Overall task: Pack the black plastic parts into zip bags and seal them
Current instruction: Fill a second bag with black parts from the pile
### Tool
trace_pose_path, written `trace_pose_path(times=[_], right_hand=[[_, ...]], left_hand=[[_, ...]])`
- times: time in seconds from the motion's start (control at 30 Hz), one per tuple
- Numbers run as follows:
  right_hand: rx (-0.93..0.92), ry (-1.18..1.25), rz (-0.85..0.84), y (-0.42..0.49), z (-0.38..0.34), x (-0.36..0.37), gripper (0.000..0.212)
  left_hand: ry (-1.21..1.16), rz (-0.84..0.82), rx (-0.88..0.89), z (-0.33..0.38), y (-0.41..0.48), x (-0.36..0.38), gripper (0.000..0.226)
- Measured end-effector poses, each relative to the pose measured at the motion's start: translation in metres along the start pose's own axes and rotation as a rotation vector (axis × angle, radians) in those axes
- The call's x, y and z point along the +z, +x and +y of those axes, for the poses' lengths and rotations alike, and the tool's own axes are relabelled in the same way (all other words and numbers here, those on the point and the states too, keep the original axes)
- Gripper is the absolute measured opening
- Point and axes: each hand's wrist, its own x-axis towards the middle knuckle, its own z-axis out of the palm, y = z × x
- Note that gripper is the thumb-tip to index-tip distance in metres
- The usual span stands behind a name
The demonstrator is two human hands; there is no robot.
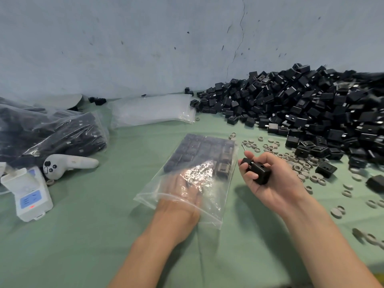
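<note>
A green-covered tabletop (83,235) carries a white handheld controller (62,164) lying on its side. Just beside it at the left stands a white boxy device (31,192) (blue label, small red mark). Grey rings (336,213) lie scattered at the right. Behind rises a pale blue wall (145,48) with a crack (239,38).

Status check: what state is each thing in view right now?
Middle bag: open, flat, part-filled.
Left hand: fingers straight inside the bag.
Part: gripped, not yet bagged.
Right hand: grips part.
Pile: loose, unpacked.
Left bags: filled; seal unclear.
Spare bags: empty, flat.
Rings: scattered loose.
</note>
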Motion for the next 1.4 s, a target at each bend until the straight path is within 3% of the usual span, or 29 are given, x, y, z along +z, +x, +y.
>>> trace_pose_path(times=[0.17,0.37,0.5,0.7,0.87,0.97,1.03,1.13,1.4], right_hand=[[-0.104,-0.16,-0.079,-0.012,0.003,0.0,0.034],[-0.229,-0.461,-0.266,-0.033,0.015,0.007,0.033],[-0.249,-0.55,-0.415,-0.047,0.032,0.013,0.039],[-0.174,-0.697,-0.572,-0.064,0.065,0.02,0.036],[-0.174,-0.815,-0.495,-0.066,0.064,0.02,0.028],[-0.251,-0.729,-0.272,-0.059,0.045,0.014,0.03],[-0.276,-0.607,-0.123,-0.053,0.032,0.007,0.033],[-0.274,-0.48,0.04,-0.044,0.021,-0.003,0.033],[-0.291,-0.408,0.141,-0.023,0.016,-0.011,0.023]], left_hand=[[0.093,0.195,0.302,0.0,-0.019,-0.017,0.031],[-0.205,0.497,0.433,-0.007,-0.053,-0.035,0.032],[-0.331,0.545,0.42,0.003,-0.056,-0.033,0.022],[-0.186,0.47,0.513,0.005,-0.061,-0.024,0.043],[-0.286,0.373,0.431,0.001,-0.066,-0.03,0.033],[-0.295,0.239,0.371,-0.015,-0.07,-0.036,0.033],[-0.188,0.107,0.38,-0.025,-0.071,-0.035,0.037],[-0.023,0.04,0.392,-0.031,-0.067,-0.031,0.04],[0.081,0.135,0.306,-0.02,-0.036,-0.011,0.018]])
